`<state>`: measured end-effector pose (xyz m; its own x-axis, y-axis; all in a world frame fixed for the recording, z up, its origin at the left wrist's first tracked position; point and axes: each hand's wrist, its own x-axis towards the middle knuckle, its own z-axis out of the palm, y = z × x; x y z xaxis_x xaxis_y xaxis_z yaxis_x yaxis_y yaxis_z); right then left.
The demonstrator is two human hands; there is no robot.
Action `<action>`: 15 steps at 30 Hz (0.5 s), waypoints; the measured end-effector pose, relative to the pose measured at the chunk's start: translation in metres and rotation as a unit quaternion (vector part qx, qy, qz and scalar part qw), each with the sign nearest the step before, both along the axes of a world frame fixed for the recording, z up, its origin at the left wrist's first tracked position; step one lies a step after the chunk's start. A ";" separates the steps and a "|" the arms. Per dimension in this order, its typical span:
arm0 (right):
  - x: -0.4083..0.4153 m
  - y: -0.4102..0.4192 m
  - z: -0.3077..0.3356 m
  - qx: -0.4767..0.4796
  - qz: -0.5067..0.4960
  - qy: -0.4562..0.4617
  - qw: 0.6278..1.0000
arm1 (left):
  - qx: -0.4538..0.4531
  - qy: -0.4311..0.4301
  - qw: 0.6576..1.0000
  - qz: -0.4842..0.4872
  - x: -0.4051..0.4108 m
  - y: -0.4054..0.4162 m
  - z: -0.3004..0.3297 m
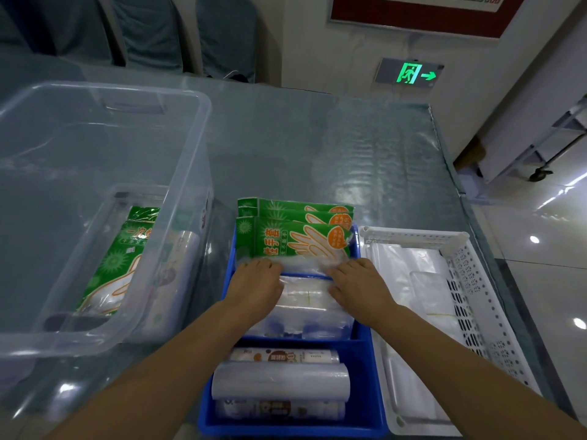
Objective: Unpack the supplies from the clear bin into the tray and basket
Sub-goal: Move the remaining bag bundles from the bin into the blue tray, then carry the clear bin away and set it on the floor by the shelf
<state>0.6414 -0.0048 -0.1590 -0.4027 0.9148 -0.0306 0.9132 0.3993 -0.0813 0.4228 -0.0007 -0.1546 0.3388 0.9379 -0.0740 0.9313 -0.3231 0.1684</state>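
The clear bin (190,128) stands at the left and holds a green glove packet (117,262) and a roll (171,271). In front of me sits the blue tray (371,408). Its far compartment holds several green glove packets (295,236) standing on edge. My left hand (257,284) and right hand (359,284) press flat on clear plastic bag packs (305,293) in the middle compartment, fingers touching the foremost packet's lower edge. Plastic rolls (281,381) fill the near compartment. The white basket (470,281) at the right holds clear flat bags (409,271).
The table (317,147) has a glossy clear cover and ends at the right, where the tiled floor (546,281) begins. Covered chairs (222,36) stand behind the table. A wheeled cart (540,147) is by the wall at the far right.
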 end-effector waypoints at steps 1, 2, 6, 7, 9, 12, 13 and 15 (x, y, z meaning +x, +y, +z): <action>-0.001 0.001 0.000 -0.001 -0.002 0.000 1.000 | -0.016 0.009 1.000 0.001 -0.002 -0.001 0.000; -0.002 0.001 0.001 0.004 -0.008 -0.002 1.000 | -0.017 0.017 1.000 0.000 -0.002 -0.001 0.002; -0.005 -0.001 0.017 0.080 -0.032 -0.036 0.996 | 0.030 0.059 0.998 -0.005 -0.002 -0.010 0.029; -0.006 -0.002 0.024 0.101 -0.031 -0.035 0.994 | 0.038 0.057 0.998 -0.008 -0.003 -0.015 0.040; -0.015 -0.004 0.040 0.133 -0.038 0.009 0.990 | 0.073 0.015 0.997 -0.008 -0.008 -0.025 0.066; -0.048 -0.004 0.074 0.177 -0.045 0.112 0.977 | 0.144 -0.061 0.987 -0.024 -0.026 -0.043 0.111; -0.064 -0.005 0.087 0.193 -0.037 0.135 0.971 | 0.183 -0.065 0.981 -0.026 -0.036 -0.047 0.125; -0.100 -0.008 0.113 0.206 -0.023 0.183 0.961 | 0.227 -0.040 0.973 -0.014 -0.068 -0.056 0.154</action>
